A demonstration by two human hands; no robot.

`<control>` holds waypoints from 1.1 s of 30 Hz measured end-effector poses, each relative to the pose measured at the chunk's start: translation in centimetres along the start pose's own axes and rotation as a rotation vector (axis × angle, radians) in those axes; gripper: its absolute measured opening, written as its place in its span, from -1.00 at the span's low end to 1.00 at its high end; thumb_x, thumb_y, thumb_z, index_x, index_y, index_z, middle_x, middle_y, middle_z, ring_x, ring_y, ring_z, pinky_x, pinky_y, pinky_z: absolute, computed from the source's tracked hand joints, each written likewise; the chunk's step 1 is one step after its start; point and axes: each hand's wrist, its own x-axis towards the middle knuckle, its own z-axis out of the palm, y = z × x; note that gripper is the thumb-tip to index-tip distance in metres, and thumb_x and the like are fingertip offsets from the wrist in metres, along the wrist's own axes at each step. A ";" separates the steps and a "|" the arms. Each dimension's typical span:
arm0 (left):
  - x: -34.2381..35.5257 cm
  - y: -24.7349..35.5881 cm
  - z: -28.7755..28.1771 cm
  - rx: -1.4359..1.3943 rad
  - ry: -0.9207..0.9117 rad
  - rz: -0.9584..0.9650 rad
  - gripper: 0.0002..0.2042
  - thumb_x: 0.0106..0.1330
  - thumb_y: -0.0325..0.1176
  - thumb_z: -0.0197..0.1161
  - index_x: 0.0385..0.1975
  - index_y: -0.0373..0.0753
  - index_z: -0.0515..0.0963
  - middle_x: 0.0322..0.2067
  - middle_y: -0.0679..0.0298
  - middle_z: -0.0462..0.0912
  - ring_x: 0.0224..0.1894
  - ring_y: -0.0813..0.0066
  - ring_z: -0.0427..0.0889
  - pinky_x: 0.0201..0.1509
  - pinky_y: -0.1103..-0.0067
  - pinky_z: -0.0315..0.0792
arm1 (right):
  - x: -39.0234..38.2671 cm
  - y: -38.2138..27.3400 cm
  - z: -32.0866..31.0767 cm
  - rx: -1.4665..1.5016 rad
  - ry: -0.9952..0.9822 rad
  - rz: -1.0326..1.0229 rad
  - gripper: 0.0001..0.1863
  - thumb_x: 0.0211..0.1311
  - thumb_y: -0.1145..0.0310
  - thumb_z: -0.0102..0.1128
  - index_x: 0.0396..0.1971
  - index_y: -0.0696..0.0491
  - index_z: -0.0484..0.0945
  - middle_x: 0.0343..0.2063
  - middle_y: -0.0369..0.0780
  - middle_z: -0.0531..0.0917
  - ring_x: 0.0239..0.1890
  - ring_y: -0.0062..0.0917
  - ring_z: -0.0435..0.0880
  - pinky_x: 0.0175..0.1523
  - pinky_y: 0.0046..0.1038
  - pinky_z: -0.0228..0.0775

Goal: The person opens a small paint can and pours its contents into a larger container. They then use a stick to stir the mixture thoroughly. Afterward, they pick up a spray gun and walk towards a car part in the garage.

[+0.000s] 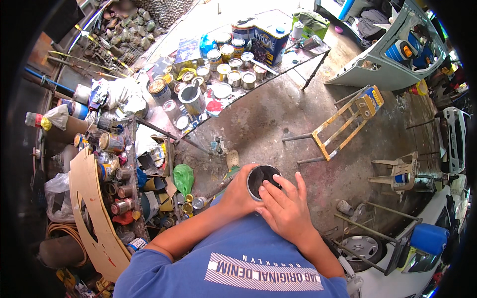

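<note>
My left hand point(233, 198) is wrapped round the side of an upright, open metal can point(257, 174) with a dark grey-black interior, held in front of my blue shirt. My right hand point(280, 206) lies over the can's near right part, thumb by the outer rim, first two fingertips at or just inside the mouth, the outer fingers raised and apart. Whether anything small is between those fingertips I cannot make out, and they hide part of the interior.
Ahead, a table point(303, 57) holds paint cans and containers. Cluttered cans and a cardboard panel point(92, 213) crowd the left; a green bag point(184, 179) lies below. Right are a yellow metal stand point(325, 141), plastic chair point(402, 169), car panels point(367, 72), a wheel point(360, 251) and blue jerrycan point(430, 238).
</note>
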 end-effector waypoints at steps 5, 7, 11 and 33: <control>-0.1 0.3 0.0 -0.023 -0.007 -0.021 -0.13 -0.09 -0.19 0.63 0.23 -0.29 0.28 0.09 -0.02 0.54 0.17 0.08 0.57 0.25 0.32 0.43 | -0.4 -0.2 -0.3 -0.001 0.018 -0.009 -0.56 0.05 0.23 0.47 -0.05 0.05 0.65 0.00 -0.24 0.64 0.22 -0.34 0.50 0.41 0.20 0.09; -0.1 0.5 -0.1 -0.033 -0.012 -0.030 -0.14 -0.08 -0.19 0.63 0.23 -0.30 0.28 0.08 -0.01 0.55 0.16 0.10 0.59 0.24 0.33 0.44 | -0.6 -0.2 -0.3 0.011 0.029 -0.014 -0.58 0.05 0.24 0.48 -0.08 0.05 0.66 -0.01 -0.25 0.65 0.20 -0.34 0.52 0.41 0.19 0.09; -0.1 0.5 -0.1 -0.056 -0.020 -0.044 -0.14 -0.09 -0.19 0.63 0.22 -0.30 0.28 0.08 -0.01 0.56 0.14 0.13 0.60 0.23 0.34 0.45 | -0.8 -0.3 -0.8 0.043 0.054 -0.012 -0.63 0.05 0.26 0.47 -0.13 0.06 0.66 0.00 -0.23 0.65 0.18 -0.32 0.53 0.41 0.18 0.10; 0.5 -1.6 -2.5 0.072 -0.031 0.170 -0.07 -0.12 -0.05 0.68 0.27 -0.18 0.28 0.18 0.03 0.46 0.22 0.05 0.52 0.30 0.28 0.39 | 3.6 1.0 2.0 0.149 -0.027 0.054 -0.51 0.14 0.17 0.41 0.03 0.09 0.61 0.27 -0.03 0.43 0.34 -0.06 0.34 0.38 0.00 0.18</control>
